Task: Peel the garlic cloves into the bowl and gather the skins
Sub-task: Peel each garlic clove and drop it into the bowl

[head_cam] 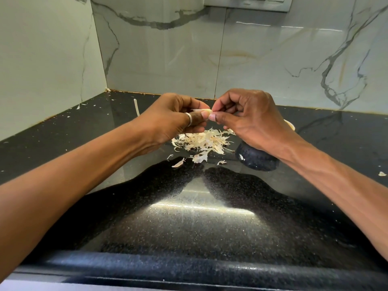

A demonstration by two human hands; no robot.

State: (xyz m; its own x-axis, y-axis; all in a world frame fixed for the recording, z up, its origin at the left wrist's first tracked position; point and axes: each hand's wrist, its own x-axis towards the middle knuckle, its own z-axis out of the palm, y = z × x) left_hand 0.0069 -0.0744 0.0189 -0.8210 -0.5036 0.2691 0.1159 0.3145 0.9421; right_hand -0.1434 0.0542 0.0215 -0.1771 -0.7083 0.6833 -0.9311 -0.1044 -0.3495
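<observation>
My left hand (174,119), with a ring on the thumb, pinches a pale garlic clove (202,111) above the counter. My right hand (249,120) pinches the clove's right tip with thumb and forefinger. Under both hands lies a pile of papery garlic skins (202,142). A dark speckled bowl (257,158) stands just right of the pile, mostly hidden under my right wrist; a pale piece (290,124) shows behind the hand at its far rim.
The black speckled counter (189,217) runs to a rounded front edge. Marble wall tiles (252,55) close the back and left sides. Stray skin bits lie at the far left corner (79,106) and at the right (382,174). A pale strip (136,107) lies behind my left hand.
</observation>
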